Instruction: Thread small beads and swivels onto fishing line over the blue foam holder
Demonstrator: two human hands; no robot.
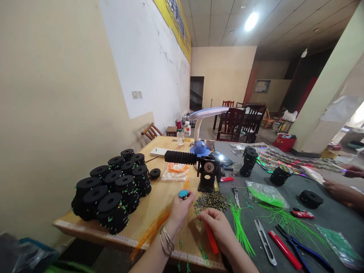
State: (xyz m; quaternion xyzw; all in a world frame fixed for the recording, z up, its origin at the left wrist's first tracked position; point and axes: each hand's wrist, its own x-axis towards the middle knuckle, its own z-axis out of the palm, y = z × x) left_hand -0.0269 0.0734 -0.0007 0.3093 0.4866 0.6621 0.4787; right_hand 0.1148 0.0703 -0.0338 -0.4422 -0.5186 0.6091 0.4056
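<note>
My left hand [181, 208] is closed in a pinch at the table's near side, with a small turquoise piece [183, 193] that has a beaded look at its fingertips. Beside it lie orange strands [155, 229], which run past my left wrist and over the front edge. My right hand [217, 223] is closed too, thumb against forefinger. A long red flat-sided object [211, 239] sticks out below its fingers; its upper end is hidden in the grip. Just beyond both hands is a pile of small dark and gold beads [212, 202].
Stacked black foam spools [109, 203] fill the left side. A black clamp device [207, 170] and a blue-white lamp [200, 146] stand ahead. Rightward lie green strands [241, 227], thread snips [265, 242], a red tool [284, 250] and pliers [305, 248]. Another person's hands [341, 185] work far right.
</note>
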